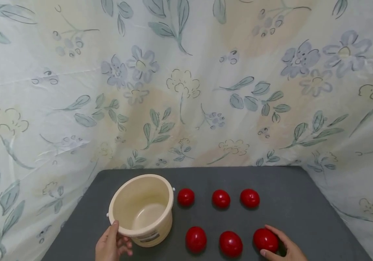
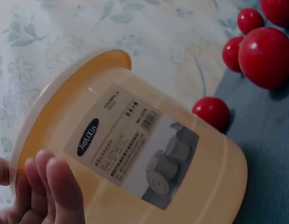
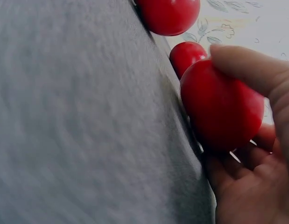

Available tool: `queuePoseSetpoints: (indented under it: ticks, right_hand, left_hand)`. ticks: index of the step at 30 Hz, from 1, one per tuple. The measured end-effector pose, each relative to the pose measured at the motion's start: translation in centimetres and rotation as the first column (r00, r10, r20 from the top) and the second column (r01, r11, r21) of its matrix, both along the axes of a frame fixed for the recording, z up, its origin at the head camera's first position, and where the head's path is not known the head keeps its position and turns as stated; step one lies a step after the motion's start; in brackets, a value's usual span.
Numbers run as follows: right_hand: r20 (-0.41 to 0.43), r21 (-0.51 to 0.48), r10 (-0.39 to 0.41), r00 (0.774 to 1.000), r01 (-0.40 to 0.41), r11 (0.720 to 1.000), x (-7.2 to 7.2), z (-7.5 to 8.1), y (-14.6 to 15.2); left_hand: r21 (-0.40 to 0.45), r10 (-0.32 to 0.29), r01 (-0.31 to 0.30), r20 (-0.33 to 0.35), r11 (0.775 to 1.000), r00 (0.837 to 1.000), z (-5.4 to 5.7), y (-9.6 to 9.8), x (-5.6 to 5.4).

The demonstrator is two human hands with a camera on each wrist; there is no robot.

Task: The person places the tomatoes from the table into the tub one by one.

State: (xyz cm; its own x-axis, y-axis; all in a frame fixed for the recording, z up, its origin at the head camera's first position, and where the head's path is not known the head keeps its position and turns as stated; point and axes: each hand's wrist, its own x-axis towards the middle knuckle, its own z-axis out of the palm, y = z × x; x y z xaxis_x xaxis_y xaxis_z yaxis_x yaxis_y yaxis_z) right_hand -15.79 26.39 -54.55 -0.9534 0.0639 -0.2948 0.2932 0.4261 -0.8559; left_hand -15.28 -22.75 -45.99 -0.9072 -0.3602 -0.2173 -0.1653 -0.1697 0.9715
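A cream plastic bucket is at the left of the dark table, its opening toward me and no contents visible inside. My left hand pinches its near rim, thumb over the edge and fingers under it. A printed label shows on the bucket's side in the left wrist view. At the right, my right hand grips a glossy red ball, slightly egg-shaped, between thumb and fingers. In the right wrist view this ball sits close to the table surface.
Beside the held one, two red balls lie in the near row. Three more form a far row: a left ball, a middle ball and a right ball. Floral cloth hangs behind the grey tabletop.
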Motion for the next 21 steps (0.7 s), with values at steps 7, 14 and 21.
queuePoseSetpoints:
  ticks: [7, 14, 21]
  right_hand:
    - [-0.037, -0.014, 0.016, 0.999, -0.017, 1.0, -1.0, 2.7, -0.2]
    - [-0.175, -0.018, 0.103, 0.979, -0.108, 0.994, -2.3, 6.8, -0.4]
    - [-0.327, -0.038, 0.182, 0.927, -0.205, 0.978, -4.3, 10.6, -1.0]
  left_hand:
    - [-0.154, 0.23, -0.247, -0.122, 0.957, 0.966, 0.2, 0.9, -0.7]
    - [-0.294, 0.212, -0.235, -0.108, 0.927, 0.971, 1.5, -0.6, -1.9]
    - [-0.408, 0.154, -0.164, -0.057, 0.898, 0.986, 1.8, -2.5, -3.2]
